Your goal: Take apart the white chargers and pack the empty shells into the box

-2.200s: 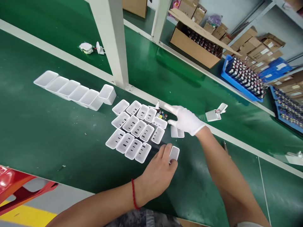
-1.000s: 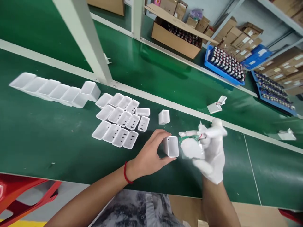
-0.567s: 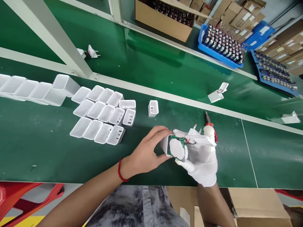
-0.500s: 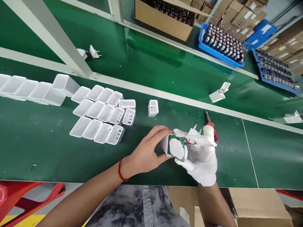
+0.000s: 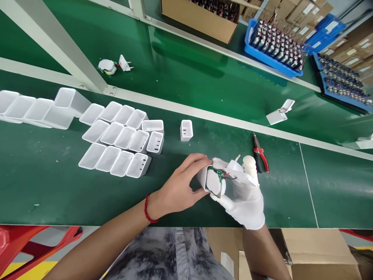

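My bare left hand (image 5: 182, 184), with a red cord on the wrist, grips a white plastic charger housing (image 5: 202, 179) between thumb and fingers. In a white glove, my right hand (image 5: 246, 204) holds a green circuit board (image 5: 216, 171) at the housing's open end, partly inside it. A white round-cornered pad (image 5: 214, 182) covers much of the board. Red and black wires run from it to a white plug cover (image 5: 236, 167) with metal pins, which rests against the gloved fingers. Red-handled pliers (image 5: 260, 153) lie beyond my right hand.
Rows of open white housings (image 5: 115, 134) stand at left, with one single housing (image 5: 186, 130) apart. On the back ledge lie a wired charger part (image 5: 107, 67) and an opened charger (image 5: 279, 114). A blue tray (image 5: 274, 48) of parts and a cardboard box (image 5: 201, 19) sit behind.
The circuit board has gone deeper into the housing as my right hand moved slightly left. The plug cover has tilted, and the whole view has shifted a little.
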`<state>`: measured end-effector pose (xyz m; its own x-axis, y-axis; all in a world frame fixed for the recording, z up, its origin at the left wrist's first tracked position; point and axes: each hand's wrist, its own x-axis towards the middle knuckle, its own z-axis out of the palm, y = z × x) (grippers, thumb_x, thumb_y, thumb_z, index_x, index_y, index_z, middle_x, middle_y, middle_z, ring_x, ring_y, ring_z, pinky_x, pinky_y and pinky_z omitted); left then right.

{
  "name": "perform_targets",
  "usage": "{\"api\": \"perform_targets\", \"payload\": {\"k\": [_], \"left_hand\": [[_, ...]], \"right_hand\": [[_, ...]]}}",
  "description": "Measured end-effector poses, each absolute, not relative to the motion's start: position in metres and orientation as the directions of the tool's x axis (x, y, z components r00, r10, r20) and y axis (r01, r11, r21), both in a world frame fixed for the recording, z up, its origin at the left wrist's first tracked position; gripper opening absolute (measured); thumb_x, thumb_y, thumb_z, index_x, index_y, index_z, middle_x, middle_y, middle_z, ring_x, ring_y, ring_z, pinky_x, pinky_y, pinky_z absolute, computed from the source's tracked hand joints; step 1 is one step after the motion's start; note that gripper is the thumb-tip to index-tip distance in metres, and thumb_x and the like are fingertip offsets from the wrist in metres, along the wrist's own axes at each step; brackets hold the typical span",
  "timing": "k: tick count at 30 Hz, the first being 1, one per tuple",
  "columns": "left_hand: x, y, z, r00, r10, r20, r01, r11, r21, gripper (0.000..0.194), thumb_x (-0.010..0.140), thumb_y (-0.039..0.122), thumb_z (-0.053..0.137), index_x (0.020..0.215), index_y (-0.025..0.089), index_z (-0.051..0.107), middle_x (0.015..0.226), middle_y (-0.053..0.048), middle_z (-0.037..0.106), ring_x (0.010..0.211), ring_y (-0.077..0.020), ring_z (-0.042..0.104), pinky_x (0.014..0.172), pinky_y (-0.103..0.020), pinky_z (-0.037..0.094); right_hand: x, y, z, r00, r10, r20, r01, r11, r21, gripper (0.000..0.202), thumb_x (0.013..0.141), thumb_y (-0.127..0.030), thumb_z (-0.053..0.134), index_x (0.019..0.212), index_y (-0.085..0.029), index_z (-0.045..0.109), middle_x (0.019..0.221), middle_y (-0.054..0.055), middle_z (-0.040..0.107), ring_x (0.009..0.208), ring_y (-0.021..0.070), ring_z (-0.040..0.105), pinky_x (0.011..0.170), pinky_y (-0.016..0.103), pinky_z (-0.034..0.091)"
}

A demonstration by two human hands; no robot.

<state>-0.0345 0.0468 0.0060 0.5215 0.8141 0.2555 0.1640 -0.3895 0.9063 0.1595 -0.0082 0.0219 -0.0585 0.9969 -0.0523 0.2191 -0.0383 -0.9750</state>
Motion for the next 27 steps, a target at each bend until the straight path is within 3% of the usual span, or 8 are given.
{"api": "perform_targets", "payload": {"k": [4,7,12,15,17,22,27], "left_hand": [[-0.035,0.047,0.004,0.521,0.816,0.250,0.176,-0.390,0.904,0.048,0.082,0.010,0.064,0.126,0.023,0.048,0.132,-0.010,0.053,0.124,-0.0232,0.056,0.105,-0.035,0.051],[-0.034,0.047,0.002,0.524,0.820,0.229,0.177,-0.368,0.913,0.052,0.079,0.007,0.065,0.126,0.022,0.048,0.130,-0.010,0.052,0.124,-0.0235,0.055,0.106,-0.036,0.050],[-0.031,0.045,-0.001,0.514,0.851,0.107,0.067,-0.164,0.984,0.054,0.076,0.017,0.076,0.124,0.023,0.051,0.126,-0.009,0.052,0.118,-0.0241,0.057,0.098,-0.037,0.056],[-0.030,0.043,-0.003,0.488,0.872,0.030,-0.050,-0.006,0.999,0.057,0.074,0.021,0.081,0.123,0.024,0.052,0.124,-0.008,0.052,0.113,-0.0218,0.058,0.091,-0.034,0.060],[-0.030,0.042,-0.006,0.468,0.882,0.058,-0.060,-0.034,0.998,0.056,0.075,0.020,0.080,0.123,0.025,0.052,0.126,-0.008,0.051,0.115,-0.0224,0.057,0.092,-0.035,0.059],[-0.030,0.041,-0.014,0.417,0.908,0.042,0.010,-0.051,0.999,0.052,0.074,0.019,0.079,0.120,0.022,0.053,0.122,-0.009,0.053,0.113,-0.0235,0.059,0.094,-0.038,0.058],[-0.034,0.036,-0.011,0.464,0.872,0.158,0.058,-0.208,0.976,0.052,0.077,0.006,0.068,0.124,0.022,0.050,0.130,-0.011,0.050,0.127,-0.0238,0.052,0.109,-0.040,0.048]], "right_hand": [[0.157,-0.009,0.021,-0.103,0.992,0.070,0.339,0.101,-0.935,0.097,0.083,-0.017,0.072,0.151,-0.053,0.013,0.141,-0.003,0.058,0.132,0.0232,0.054,0.119,0.057,0.034],[0.157,-0.010,0.023,-0.142,0.989,0.049,0.352,0.097,-0.931,0.098,0.085,-0.016,0.070,0.152,-0.052,0.010,0.150,-0.002,0.048,0.138,0.0230,0.047,0.117,0.055,0.036],[0.156,-0.009,0.026,-0.174,0.984,0.021,0.366,0.085,-0.927,0.102,0.078,-0.030,0.080,0.154,-0.045,0.015,0.161,0.001,0.030,0.148,0.0288,0.030,0.122,0.057,0.024],[0.148,-0.010,0.024,-0.101,0.993,0.056,0.227,0.078,-0.971,0.104,0.081,-0.042,0.076,0.154,-0.049,0.001,0.161,0.001,0.029,0.147,0.0281,0.032,0.119,0.060,0.028],[0.142,-0.010,0.021,-0.075,0.997,0.018,0.163,0.030,-0.986,0.102,0.085,-0.049,0.069,0.155,-0.045,-0.006,0.159,0.004,0.034,0.146,0.0274,0.035,0.117,0.059,0.032],[0.129,-0.011,0.012,-0.127,0.980,-0.152,0.064,-0.144,-0.987,0.088,0.088,-0.060,0.059,0.157,-0.031,0.013,0.161,0.008,0.030,0.145,0.0281,0.036,0.119,0.051,0.032],[0.127,-0.009,-0.002,-0.102,0.946,-0.307,0.002,-0.308,-0.951,0.070,0.086,-0.055,0.063,0.147,-0.032,0.039,0.154,0.005,0.042,0.143,0.0261,0.041,0.118,0.045,0.037]]}}
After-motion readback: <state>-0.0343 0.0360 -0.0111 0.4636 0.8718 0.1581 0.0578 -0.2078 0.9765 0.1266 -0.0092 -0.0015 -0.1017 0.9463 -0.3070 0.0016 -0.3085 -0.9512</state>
